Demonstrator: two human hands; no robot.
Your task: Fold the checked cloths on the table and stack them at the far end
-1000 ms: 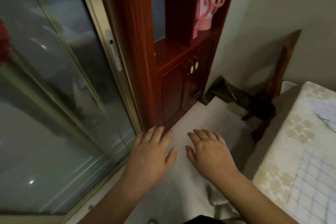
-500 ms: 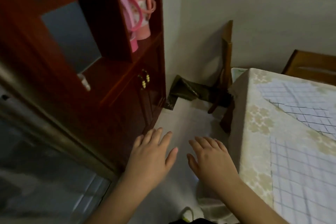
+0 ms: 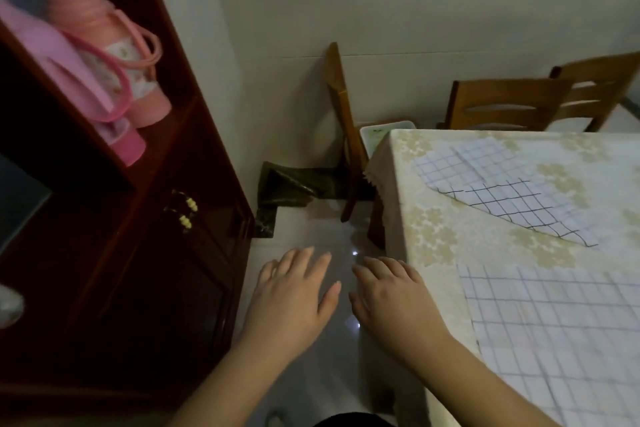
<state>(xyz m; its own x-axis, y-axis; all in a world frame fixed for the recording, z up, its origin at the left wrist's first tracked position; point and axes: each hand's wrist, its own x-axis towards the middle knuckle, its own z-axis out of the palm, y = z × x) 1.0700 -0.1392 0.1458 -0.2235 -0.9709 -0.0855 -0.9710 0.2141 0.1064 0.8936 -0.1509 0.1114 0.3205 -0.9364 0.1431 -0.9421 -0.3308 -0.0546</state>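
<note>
Table (image 3: 426,184) now further into view, 2 checked cloths (image 3: 512,198) unfolded, both hands (image 3: 346,302) flat, empty.

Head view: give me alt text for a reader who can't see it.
Both hands, left hand and right hand, hover open over the floor beside the table. Two checked cloths lie unfolded on it: near cloth, far cloth.

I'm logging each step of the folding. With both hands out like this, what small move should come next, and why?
Probably bring the right hand onto the near checked cloth. Both hands are open, holding nothing, left of the table; that cloth lies flat, unfolded, closest.
</note>
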